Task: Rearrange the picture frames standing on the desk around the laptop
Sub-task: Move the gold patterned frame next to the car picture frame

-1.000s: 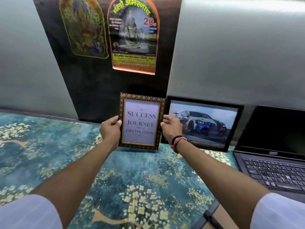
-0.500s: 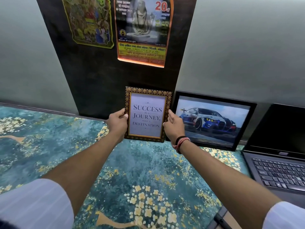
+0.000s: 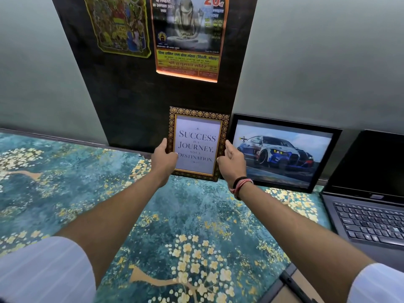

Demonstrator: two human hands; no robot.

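The quote frame (image 3: 197, 127), with an ornate gold-and-brown border and the text "Success is a journey", stands upright on the desk mat against the dark wall panel. My left hand (image 3: 163, 158) grips its left edge, thumb on the front. On the right edge is my right hand (image 3: 232, 164), thumb on the border and fingers loosely extended. Just to the right, the black car picture frame (image 3: 284, 154) leans on the wall, almost touching the quote frame. The open laptop (image 3: 369, 211) sits at the far right.
A teal mat with gold flowers (image 3: 65, 193) covers the desk. Two posters (image 3: 188, 38) hang on the dark panel (image 3: 131, 101) above the frames. The desk's front edge (image 3: 290, 285) shows at the bottom right.
Both hands carried the quote frame away from me and set it down against the wall panel beside the car frame. My right hand's fingers have loosened.
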